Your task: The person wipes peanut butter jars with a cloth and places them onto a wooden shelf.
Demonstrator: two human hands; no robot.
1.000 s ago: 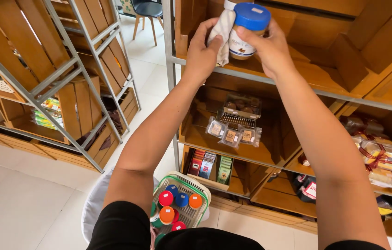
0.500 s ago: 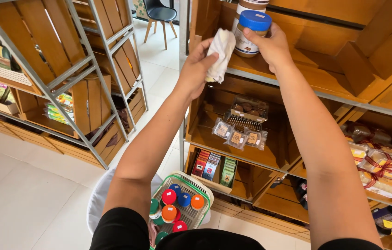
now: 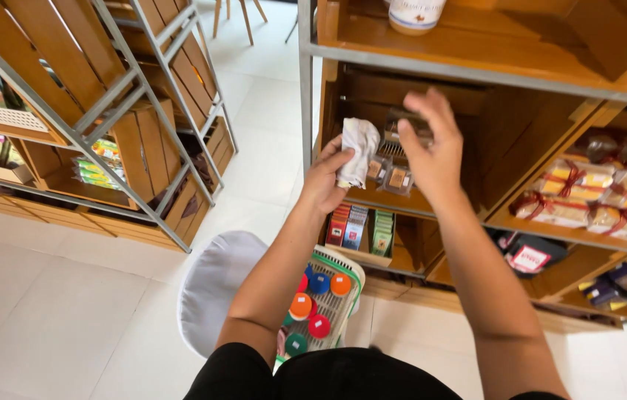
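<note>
Shelving (image 3: 476,70) now carries the white jar (image 3: 413,15) on its top board, no longer in the right hand (image 3: 432,152), which has dropped, half-open and empty, onto the small packets (image 3: 391,176) one shelf below. Left hand (image 3: 328,178) still pinches the white cloth (image 3: 358,148) beside them; basket (image 3: 347,270) of coloured caps sits under the arms, nothing blocks the packets.

I am holding both arms stretched forward and upward, bare from the elbows down, with black sleeves showing at the bottom edge. My left hand (image 3: 326,181) is curling its fingers shut around something white, thumb pressing on top. My right hand (image 3: 432,148) is reaching slightly higher, back toward me, fingers bent forward and loosely spread.
</note>
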